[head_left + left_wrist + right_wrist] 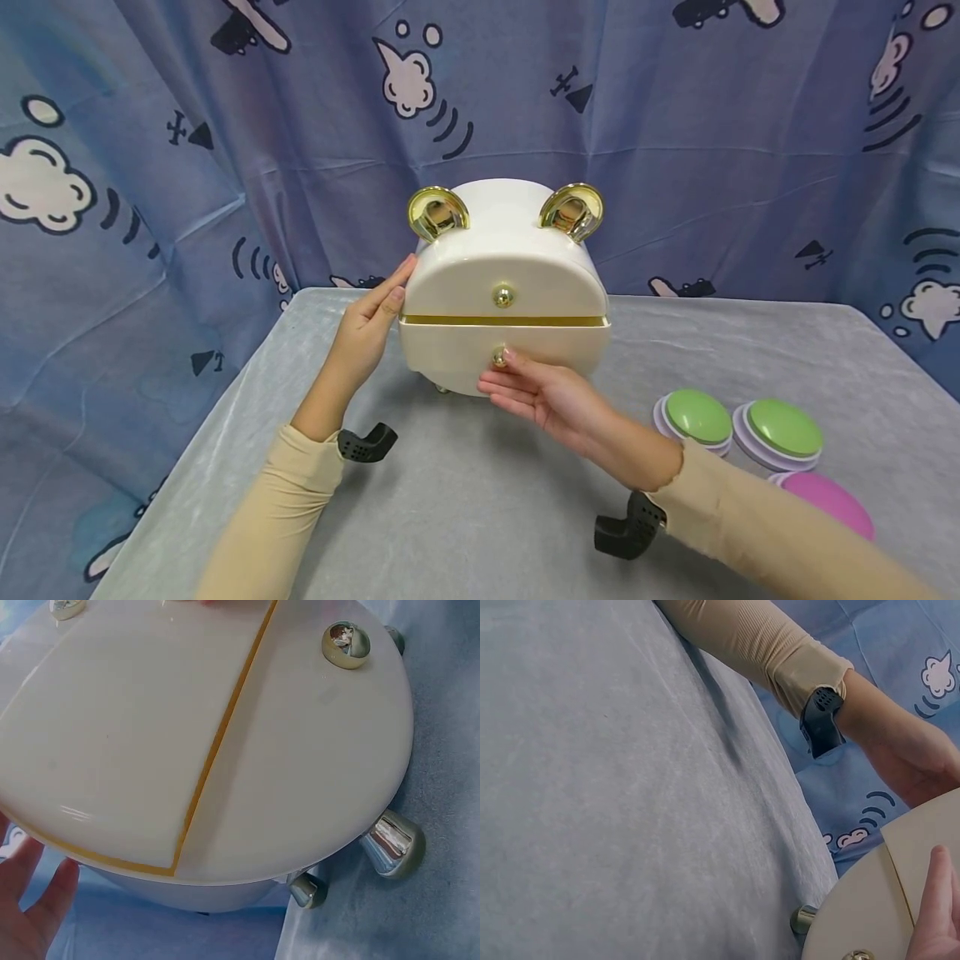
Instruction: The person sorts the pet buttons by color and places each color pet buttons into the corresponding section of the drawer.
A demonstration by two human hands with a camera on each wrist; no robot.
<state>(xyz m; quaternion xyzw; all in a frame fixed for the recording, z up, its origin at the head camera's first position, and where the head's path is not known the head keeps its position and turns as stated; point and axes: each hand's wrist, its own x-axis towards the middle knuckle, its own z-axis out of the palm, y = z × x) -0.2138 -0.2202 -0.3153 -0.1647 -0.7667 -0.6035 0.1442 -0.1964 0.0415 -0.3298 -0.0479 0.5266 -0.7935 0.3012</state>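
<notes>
A glossy white rounded box (506,200) with gold ears stands on the cloth-covered table; its two drawers each carry a round gold knob. The lower drawer (442,346) sits slightly forward, a narrow gold-coloured gap above it. My left hand (367,329) rests against the box's left side with fingers extended; its fingertips (56,896) show at the curved edge in the left wrist view. My right hand (551,400) is at the front, thumb tip right at the lower knob (498,357), other fingers nearly straight below. In the left wrist view that knob (346,645) shows uncovered.
Two green domed push buttons (698,417) (784,427) on white bases lie to the right on the grey cloth (450,517). A pink domed button (828,502) is partly hidden behind my right sleeve. A blue patterned curtain (510,100) hangs behind the table.
</notes>
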